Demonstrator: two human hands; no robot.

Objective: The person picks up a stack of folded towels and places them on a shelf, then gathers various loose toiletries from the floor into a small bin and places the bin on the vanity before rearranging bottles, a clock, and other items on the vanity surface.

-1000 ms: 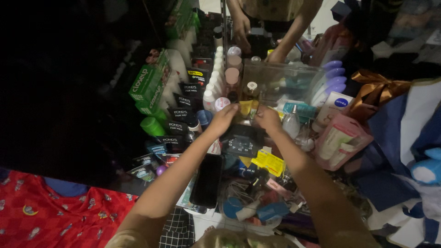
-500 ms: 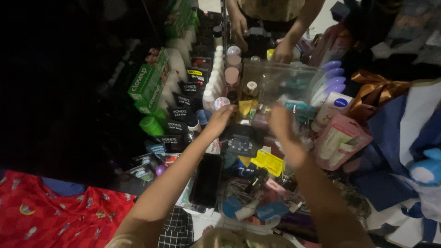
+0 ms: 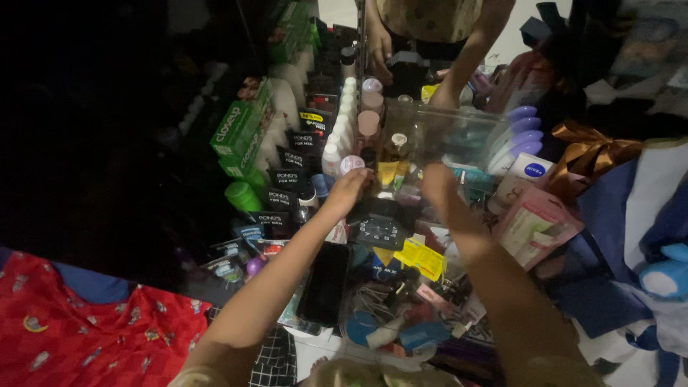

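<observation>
My left hand [image 3: 349, 188] reaches over a crowded table of toiletries, its fingertips closed on the left edge of a small yellow tube [image 3: 385, 172] that stands upright. My right hand [image 3: 437, 179] is just right of the tube, apart from it, with nothing in it and its fingers low against the front of a clear plastic box [image 3: 444, 129]. A black box with a pale printed pattern [image 3: 378, 228] lies right below both hands.
Green cartons [image 3: 240, 132], black cartons [image 3: 287, 179], white bottles [image 3: 344, 129] and purple-capped bottles [image 3: 512, 140] crowd the table. A black phone [image 3: 324, 283] and yellow packet [image 3: 419, 258] lie nearer. Another person's hands [image 3: 380, 54] work at the far end. Red cloth [image 3: 86, 330] lower left.
My right hand has let go of the yellow tube and moved right, toward the clear box. My left hand stays at the tube. The view has shifted down slightly.
</observation>
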